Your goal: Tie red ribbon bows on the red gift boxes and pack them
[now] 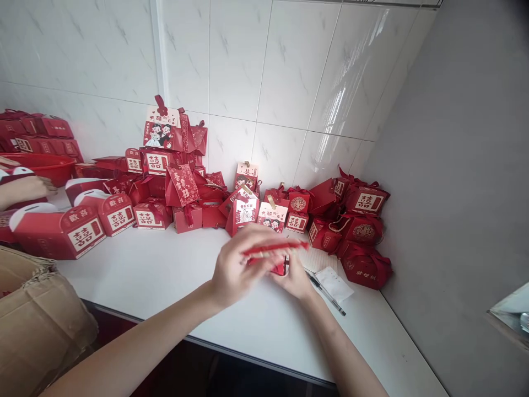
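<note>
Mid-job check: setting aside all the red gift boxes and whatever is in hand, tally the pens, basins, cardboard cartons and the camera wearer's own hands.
Pen: 1
Red basin: 1, partly out of frame
Cardboard carton: 1, partly out of frame
Wearer's hands: 2, left hand and right hand
Total: 5

Red packet (pixel 276 249), thin, pale along its lower edge and blurred, lies nearly level in the left hand (pixel 237 267). Red piece (pixel 279 268), mostly hidden, sits just beneath, in the right hand (pixel 296 279); whether the two join is unclear.
</note>
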